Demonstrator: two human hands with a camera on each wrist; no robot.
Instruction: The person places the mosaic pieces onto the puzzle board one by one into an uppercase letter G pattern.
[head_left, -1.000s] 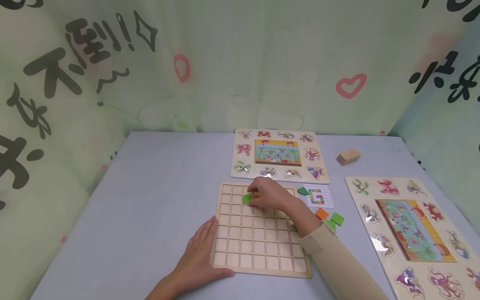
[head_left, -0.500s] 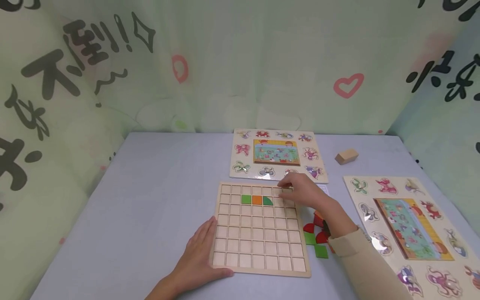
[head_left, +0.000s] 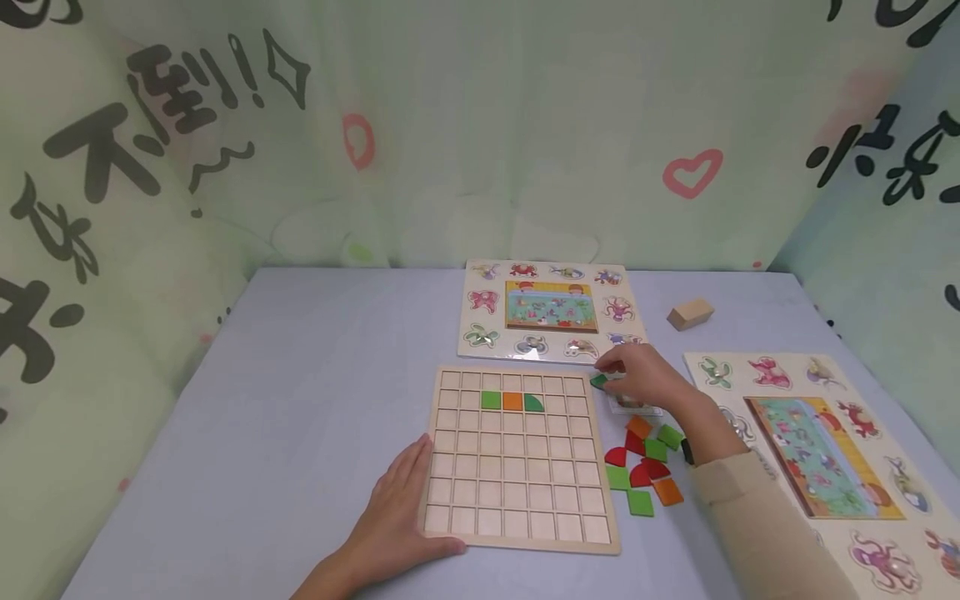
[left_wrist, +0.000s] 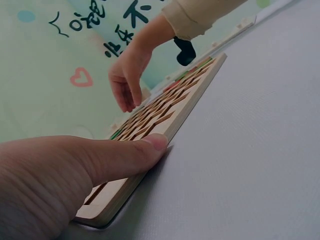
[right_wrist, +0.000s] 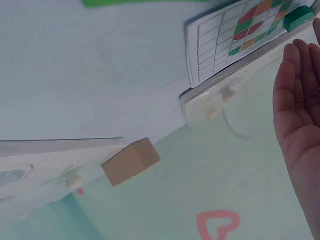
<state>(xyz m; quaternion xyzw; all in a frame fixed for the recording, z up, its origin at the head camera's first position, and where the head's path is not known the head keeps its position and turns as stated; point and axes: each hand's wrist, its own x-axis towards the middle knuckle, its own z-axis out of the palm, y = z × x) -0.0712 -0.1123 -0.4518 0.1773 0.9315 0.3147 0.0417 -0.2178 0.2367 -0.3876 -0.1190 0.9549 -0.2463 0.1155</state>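
Overhead, a pale blue table (head_left: 315,358) meets green curtains (head_left: 450,125); left hand (head_left: 393,508) flat, right hand (head_left: 641,377) touching a green piece (head_left: 598,382).

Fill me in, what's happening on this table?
A person is working at a wooden grid board. The left hand rests flat on its near-left corner. The right hand is off the board's right edge at a green piece lying by the pattern card; whether its fingers grip the piece is unclear. Three tiles, green, orange and dark green, sit in the board's second row. Loose coloured pieces lie right of the board.
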